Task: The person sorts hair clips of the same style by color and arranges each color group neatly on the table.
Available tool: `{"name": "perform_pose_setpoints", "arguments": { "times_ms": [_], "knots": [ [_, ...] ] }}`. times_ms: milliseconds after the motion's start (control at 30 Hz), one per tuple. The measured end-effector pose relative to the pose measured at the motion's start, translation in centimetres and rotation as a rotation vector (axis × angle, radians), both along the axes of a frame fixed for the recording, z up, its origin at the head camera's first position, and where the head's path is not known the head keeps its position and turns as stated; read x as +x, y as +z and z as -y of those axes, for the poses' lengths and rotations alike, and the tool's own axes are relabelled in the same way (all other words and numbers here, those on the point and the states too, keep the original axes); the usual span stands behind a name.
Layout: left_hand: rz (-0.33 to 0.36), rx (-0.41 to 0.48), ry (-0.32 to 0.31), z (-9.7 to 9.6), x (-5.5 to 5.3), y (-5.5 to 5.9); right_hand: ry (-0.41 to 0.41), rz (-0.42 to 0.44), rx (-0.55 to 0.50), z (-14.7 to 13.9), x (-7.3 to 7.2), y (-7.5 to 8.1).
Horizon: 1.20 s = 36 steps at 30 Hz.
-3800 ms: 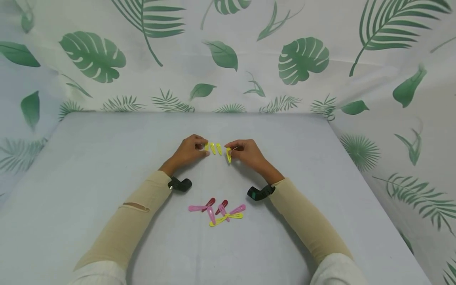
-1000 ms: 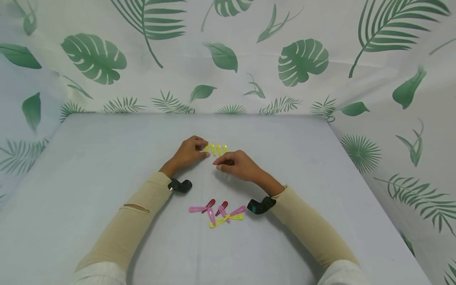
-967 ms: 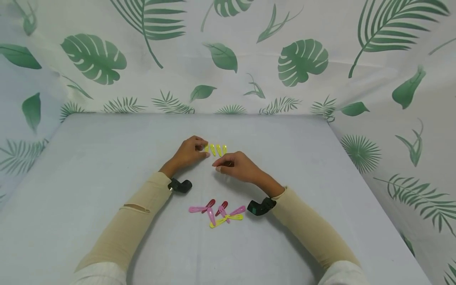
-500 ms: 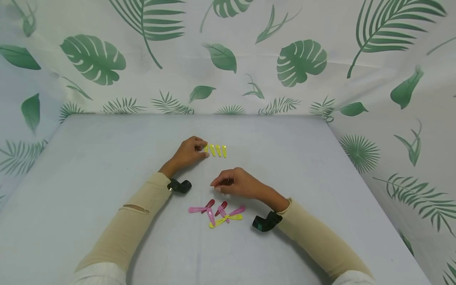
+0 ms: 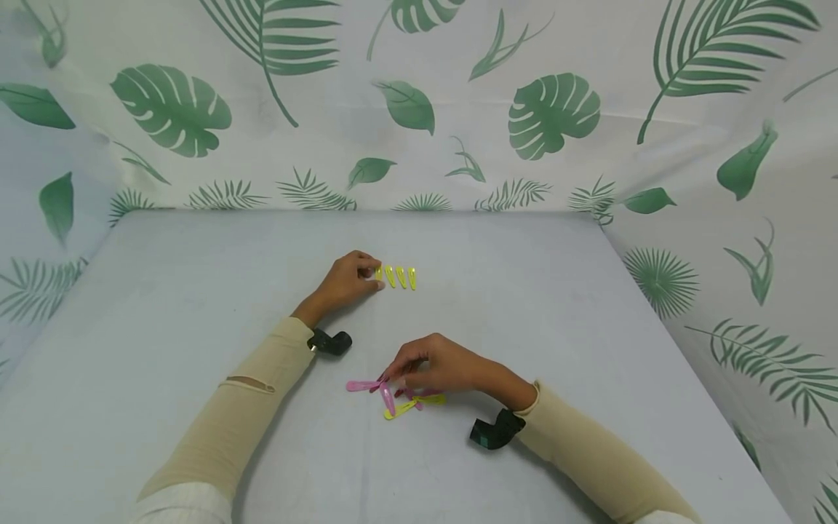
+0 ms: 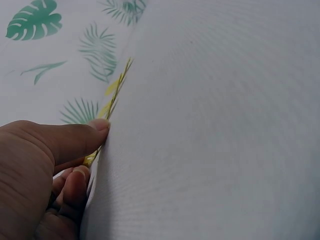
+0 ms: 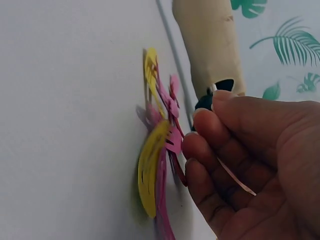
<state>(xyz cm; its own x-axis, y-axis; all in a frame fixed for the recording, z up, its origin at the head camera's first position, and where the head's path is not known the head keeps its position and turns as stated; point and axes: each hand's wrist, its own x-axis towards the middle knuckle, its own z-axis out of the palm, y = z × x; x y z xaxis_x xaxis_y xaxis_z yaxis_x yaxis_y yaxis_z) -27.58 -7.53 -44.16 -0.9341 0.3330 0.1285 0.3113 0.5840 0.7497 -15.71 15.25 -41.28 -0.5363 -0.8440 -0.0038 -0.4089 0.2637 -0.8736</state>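
Several yellow snap hair clips [image 5: 401, 277] lie in a short row on the table in the head view. At the row's left end, my left hand [image 5: 347, 279] holds the first yellow hair clip [image 6: 89, 160] between thumb and fingers, which partly cover it. Nearer me lies a loose pile: pink hair clips [image 5: 362, 386], yellow hair clips [image 7: 151, 170] and dark red hair clips [image 7: 178, 170]. Over the pile's far side hovers my right hand [image 5: 441, 366], fingers loosely bent, nothing between them; it covers part of the red and pink clips.
A pale cloth covers the table [image 5: 216, 276]. Behind and at the sides hangs a white sheet [image 5: 458, 109] with green leaf prints. Each wrist carries a black camera [image 5: 495, 429].
My right hand set a yellow hair clip at the row's right end, released it, then moved back toward me over the pile. My left hand has stayed put.
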Motion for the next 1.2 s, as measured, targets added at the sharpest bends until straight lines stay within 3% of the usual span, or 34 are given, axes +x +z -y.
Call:
{"name": "perform_pose_setpoints", "arguments": {
  "times_ms": [300,900,1100,1200],
  "knots": [
    [0.006,-0.008,0.002,0.0,0.1,0.1,0.018,-0.034,0.023,-0.1,0.7,-0.4],
    [0.010,-0.015,0.004,-0.1,0.0,0.3,0.028,-0.237,0.084,0.0,1.7,0.0],
    [0.010,-0.014,0.002,0.0,0.0,0.2,0.026,-0.206,0.025,0.2,2.2,0.1],
    [0.017,-0.018,0.005,0.0,-0.1,0.2,0.040,-0.200,0.056,0.2,2.3,0.1]
  ]
}}
